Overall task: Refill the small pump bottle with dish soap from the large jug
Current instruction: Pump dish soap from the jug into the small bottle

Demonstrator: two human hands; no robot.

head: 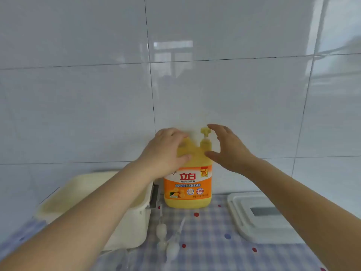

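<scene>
A large yellow dish soap jug point(188, 184) with an orange label stands upright against the tiled wall, topped by a yellow pump head point(205, 137). My left hand point(166, 151) is wrapped over the jug's handle at its upper left. My right hand point(228, 147) hovers just right of the pump head, fingers apart and curved, holding nothing. Two white pump heads with tubes point(168, 239) lie on the checked cloth in front of the jug. No small pump bottle shows in this view.
A cream plastic bin point(136, 218) sits left of the jug, under my left forearm. A white flat lid or board point(254, 216) lies to the right. The counter carries a blue checked cloth point(211, 231) with dots.
</scene>
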